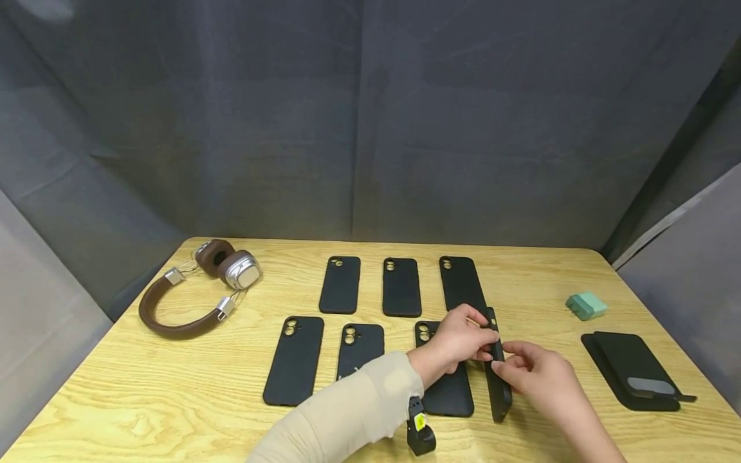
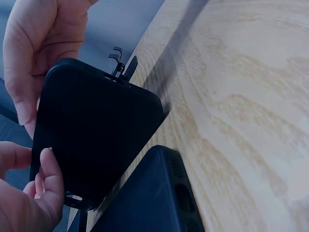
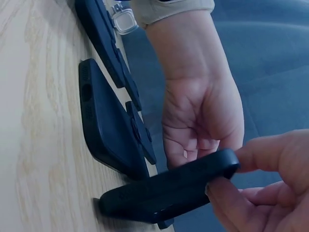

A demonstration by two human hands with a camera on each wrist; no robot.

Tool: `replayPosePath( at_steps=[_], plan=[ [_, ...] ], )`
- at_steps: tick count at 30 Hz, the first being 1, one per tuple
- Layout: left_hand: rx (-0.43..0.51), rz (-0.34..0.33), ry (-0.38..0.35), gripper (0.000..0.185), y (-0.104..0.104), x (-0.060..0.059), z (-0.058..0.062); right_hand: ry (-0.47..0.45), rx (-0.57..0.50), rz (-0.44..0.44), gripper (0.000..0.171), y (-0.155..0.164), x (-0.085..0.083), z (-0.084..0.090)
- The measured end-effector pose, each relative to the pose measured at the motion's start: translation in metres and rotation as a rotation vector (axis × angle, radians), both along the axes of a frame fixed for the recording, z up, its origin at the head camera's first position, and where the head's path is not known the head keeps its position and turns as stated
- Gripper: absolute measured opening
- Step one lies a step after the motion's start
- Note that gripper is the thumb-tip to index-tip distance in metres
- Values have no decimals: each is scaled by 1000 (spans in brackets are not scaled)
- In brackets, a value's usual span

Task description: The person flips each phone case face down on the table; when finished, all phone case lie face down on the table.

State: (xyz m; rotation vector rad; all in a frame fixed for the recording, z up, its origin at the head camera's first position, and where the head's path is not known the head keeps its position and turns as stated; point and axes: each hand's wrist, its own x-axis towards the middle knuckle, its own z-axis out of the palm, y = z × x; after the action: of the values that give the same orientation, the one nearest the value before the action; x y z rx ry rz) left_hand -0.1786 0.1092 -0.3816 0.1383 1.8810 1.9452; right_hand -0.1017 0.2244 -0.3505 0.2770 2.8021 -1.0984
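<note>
A black phone case [image 1: 499,389] stands on its long edge at the right end of the front row. With thumb and fingers my left hand [image 1: 460,339] pinches its far end by the camera cutout. My right hand [image 1: 541,373] pinches its upper long edge with thumb and fingers. The case's flat dark side [image 2: 96,125] fills the middle of the left wrist view. Just left of it, another black phone case [image 1: 448,395] lies flat under my left wrist. In the right wrist view the held case [image 3: 169,188] appears edge-on, its lower side at the table.
Further black phone cases [image 1: 293,360] lie flat in two rows on the wooden table [image 1: 173,399]. Brown headphones [image 1: 185,329] are at the left. On the right are a green charger block [image 1: 586,305] and a black folding stand [image 1: 633,360]. A dark curtain hangs behind.
</note>
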Motion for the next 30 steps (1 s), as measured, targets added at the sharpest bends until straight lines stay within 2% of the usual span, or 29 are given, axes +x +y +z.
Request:
replayPosePath(
  at_steps=[7, 13, 16, 22, 30],
  plan=[
    [19, -2, -19, 19, -1, 0, -2, 42, 52, -10, 45, -2, -2, -1],
    [69, 22, -102, 17, -2, -1, -13, 51, 60, -26, 45, 2, -2, -1],
    [73, 29, -121, 14, -3, -3, -18, 44, 40, -45, 47, 7, -2, 3],
    [104, 4, -134, 8, -7, -2, -18, 41, -76, -89, 54, 19, 1, 15],
    [234, -121, -180, 15, -8, 4, -17, 52, -295, -136, 56, 30, 1, 16]
  ],
)
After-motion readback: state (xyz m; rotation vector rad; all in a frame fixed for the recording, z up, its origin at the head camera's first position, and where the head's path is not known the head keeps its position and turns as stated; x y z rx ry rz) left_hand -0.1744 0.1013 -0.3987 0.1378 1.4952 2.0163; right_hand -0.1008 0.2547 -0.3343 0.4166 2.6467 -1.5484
